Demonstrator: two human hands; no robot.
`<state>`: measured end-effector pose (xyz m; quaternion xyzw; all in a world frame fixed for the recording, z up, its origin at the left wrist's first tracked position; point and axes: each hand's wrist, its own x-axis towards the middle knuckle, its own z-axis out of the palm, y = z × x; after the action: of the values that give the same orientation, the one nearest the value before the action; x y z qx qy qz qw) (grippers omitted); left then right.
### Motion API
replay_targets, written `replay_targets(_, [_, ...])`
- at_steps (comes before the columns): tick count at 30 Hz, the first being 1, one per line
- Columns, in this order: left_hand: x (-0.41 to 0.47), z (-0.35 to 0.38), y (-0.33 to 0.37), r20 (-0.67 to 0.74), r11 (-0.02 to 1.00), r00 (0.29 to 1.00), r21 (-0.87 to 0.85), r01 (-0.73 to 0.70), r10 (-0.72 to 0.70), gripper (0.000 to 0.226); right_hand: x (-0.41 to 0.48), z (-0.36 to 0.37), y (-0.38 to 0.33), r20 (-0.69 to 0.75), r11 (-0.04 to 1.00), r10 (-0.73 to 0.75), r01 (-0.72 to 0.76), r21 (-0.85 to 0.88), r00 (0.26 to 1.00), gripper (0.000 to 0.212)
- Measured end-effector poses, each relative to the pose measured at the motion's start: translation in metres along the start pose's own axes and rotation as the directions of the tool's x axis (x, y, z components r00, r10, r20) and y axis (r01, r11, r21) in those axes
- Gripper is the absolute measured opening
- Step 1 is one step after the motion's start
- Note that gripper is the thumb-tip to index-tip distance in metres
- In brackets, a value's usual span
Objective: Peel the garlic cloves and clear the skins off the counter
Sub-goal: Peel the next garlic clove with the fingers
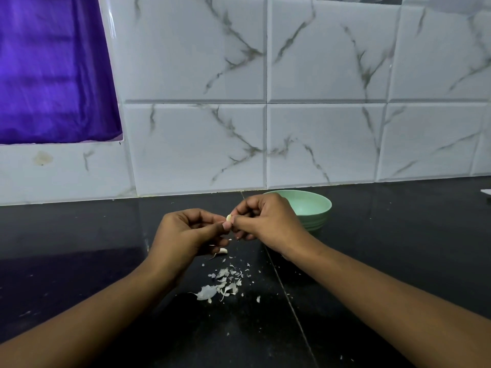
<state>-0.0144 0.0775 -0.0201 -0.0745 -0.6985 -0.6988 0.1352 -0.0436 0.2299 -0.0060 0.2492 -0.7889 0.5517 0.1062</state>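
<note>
Both hands, left hand [186, 232] and right hand [265, 221], are pinching one garlic clove [228, 217] above the black worktop [79, 248], near the green bowl [316, 208]; slick clove risks slipping onto the skins [223, 284].

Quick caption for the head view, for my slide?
Left hand and right hand pinch a garlic clove over the black counter; peeled skins lie scattered below, green bowl behind.
</note>
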Motion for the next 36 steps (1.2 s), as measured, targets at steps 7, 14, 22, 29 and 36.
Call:
replay_targets(7, [-0.0044,0.0008,0.0017,-0.017,0.978,0.987,0.141,-0.156,0.16,0.016,-0.003,0.0012,-0.0023,-0.06,0.989,-0.062,0.053,-0.141,0.996,0.008])
replay_targets(14, [-0.0051,0.0027,0.0003,-0.044,0.963,0.976,0.18,-0.202,0.213,0.008,-0.0039,0.0063,-0.002,-0.142,0.94,-0.155,0.102,-0.325,0.978,0.011])
replay_targets(22, [-0.0024,0.0003,0.0005,0.019,0.989,0.989,0.03,-0.148,0.147,0.017,-0.0031,0.0045,-0.001,-0.114,0.966,-0.145,0.116,-0.232,0.983,0.015])
replay_targets(29, [-0.0007,0.001,-0.0016,0.092,0.995,0.992,-0.055,-0.079,0.084,0.029,-0.0019,0.0046,-0.0026,0.022,0.978,0.149,-0.15,0.143,0.989,0.021])
replay_targets(36, [0.0011,0.0002,-0.0002,0.101,0.996,0.993,-0.077,-0.052,0.06,0.015,-0.0016,-0.0012,-0.0087,0.219,0.874,0.294,-0.354,0.332,0.93,0.019])
